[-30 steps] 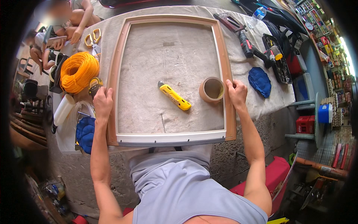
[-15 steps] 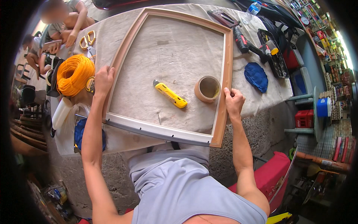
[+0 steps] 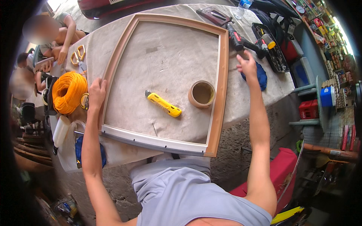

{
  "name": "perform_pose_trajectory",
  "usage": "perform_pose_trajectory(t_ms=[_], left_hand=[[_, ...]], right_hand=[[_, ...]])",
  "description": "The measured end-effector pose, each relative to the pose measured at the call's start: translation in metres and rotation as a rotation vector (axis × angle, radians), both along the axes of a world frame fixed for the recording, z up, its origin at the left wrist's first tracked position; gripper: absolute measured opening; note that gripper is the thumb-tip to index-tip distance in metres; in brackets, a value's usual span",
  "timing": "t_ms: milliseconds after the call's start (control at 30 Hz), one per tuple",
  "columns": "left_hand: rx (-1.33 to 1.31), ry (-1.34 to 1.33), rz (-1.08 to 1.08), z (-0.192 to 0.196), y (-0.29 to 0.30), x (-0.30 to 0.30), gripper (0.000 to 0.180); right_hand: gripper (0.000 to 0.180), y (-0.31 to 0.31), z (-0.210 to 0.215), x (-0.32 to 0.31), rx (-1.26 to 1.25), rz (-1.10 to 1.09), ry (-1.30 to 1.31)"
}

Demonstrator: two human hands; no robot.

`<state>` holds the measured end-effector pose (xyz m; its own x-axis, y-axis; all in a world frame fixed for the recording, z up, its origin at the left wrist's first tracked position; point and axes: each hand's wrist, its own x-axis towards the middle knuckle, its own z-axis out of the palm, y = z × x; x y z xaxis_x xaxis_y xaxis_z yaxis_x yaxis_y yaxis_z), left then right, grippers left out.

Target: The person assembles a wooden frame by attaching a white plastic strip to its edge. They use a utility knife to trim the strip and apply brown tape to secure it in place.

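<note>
A wooden frame with a white inner edge lies on the cloth-covered table, a grey strip along its near side. My left hand is closed round the frame's left side. Off the frame, my right hand has its fingers apart and holds nothing, over a blue cloth bundle and just nearer me than a black and red power drill. Within the frame's opening lie a yellow utility knife and a roll of brown tape close to the right side.
Left of the frame are a coil of orange rope, yellow-handled scissors, a tape measure and a white roll. Toward the right stand an open black tool case and a water bottle. People sit at the far left.
My right hand has let go of the frame's right side and moved away to the right toward the drill, fingers opening. My left hand keeps its hold. The view has shifted slightly.
</note>
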<state>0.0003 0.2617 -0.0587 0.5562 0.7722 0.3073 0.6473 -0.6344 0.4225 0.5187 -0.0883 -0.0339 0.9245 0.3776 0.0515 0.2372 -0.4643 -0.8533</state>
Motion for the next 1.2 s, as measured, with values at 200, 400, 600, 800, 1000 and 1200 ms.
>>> perform_pose_trajectory(t_ms=[200,400,600,800,1000,1200], left_hand=[[-0.062,0.024,0.005,0.000,0.002,-0.006,0.030],[-0.044,0.046,0.039,0.001,-0.005,-0.010,0.029],[-0.108,0.014,0.023,0.002,-0.002,-0.006,0.027],[-0.179,-0.005,-0.026,0.003,0.003,-0.003,0.030],[0.007,0.257,-0.045,0.037,0.011,0.024,0.040],[0.034,-0.102,-0.431,0.076,0.007,0.226,0.054]], right_hand=[[0.098,0.064,0.004,0.056,0.070,-0.105,0.201],[0.050,0.085,-0.001,0.058,0.091,-0.258,0.099],[0.042,0.077,0.001,0.038,0.332,-0.423,-0.072],[0.031,0.038,0.009,0.016,0.783,-0.513,-0.043],[0.032,-0.008,0.036,-0.033,0.931,-0.633,-0.059],[0.035,-0.023,-0.027,-0.018,0.880,-0.717,-0.201]])
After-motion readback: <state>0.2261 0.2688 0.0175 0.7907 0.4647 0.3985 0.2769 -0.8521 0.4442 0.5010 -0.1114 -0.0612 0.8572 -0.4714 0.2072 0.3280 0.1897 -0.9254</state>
